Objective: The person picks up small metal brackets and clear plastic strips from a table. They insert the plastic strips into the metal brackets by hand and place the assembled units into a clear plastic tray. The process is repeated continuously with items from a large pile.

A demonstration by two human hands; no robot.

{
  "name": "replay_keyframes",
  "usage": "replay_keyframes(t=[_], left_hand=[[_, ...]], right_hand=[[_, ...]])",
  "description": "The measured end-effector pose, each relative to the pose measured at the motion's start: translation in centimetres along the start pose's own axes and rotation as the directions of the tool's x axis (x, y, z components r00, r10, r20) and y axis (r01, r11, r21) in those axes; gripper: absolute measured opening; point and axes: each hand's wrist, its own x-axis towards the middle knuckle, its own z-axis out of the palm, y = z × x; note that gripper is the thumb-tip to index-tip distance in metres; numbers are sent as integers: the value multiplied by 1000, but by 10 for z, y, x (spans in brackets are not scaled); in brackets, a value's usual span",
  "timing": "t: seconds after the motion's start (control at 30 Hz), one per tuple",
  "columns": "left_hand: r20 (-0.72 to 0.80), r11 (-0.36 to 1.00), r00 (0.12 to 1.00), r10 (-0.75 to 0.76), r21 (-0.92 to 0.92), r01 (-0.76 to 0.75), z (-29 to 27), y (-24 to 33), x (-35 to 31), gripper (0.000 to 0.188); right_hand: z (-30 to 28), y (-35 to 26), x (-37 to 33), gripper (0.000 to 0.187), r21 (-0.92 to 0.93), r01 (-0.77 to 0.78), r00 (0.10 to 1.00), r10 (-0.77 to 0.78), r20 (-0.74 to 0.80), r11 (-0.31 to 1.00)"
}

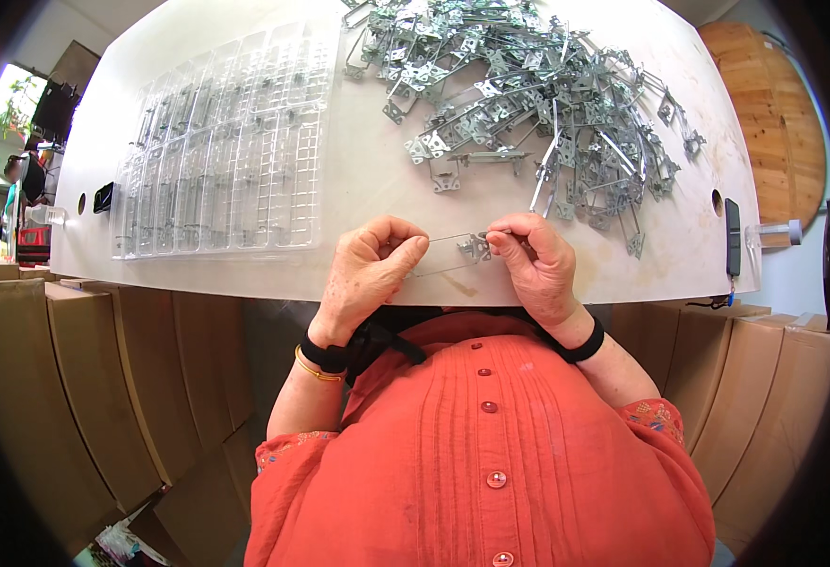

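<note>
You have a shiny grey metal bracket (475,248) at your right fingers (527,227), its thin wire (450,236) running across to your left fingers (407,251).

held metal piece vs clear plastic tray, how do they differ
The held metal piece is opaque and silvery; the clear plastic tray is see-through. The metal piece is far smaller than the tray. The left hand and right hand pinch the metal piece; the tray lies on the white table.
</note>
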Motion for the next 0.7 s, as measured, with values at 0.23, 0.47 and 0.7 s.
replay_keyframes(t=[0.23,0.47,0.7], left_hand=[[5,1000,1000,-3,5,3,-1,0,0,20],[3,1000,1000,-8,8,8,0,1,0,21],[3,1000,1000,-3,23,3,-1,0,0,21]], right_hand=[[0,-8,2,15,-38,18,1000,-19,-3,999],[0,-2,0,12,-11,-16,1000,15,-15,1000],[0,-3,0,12,-16,-8,1000,8,-9,1000]])
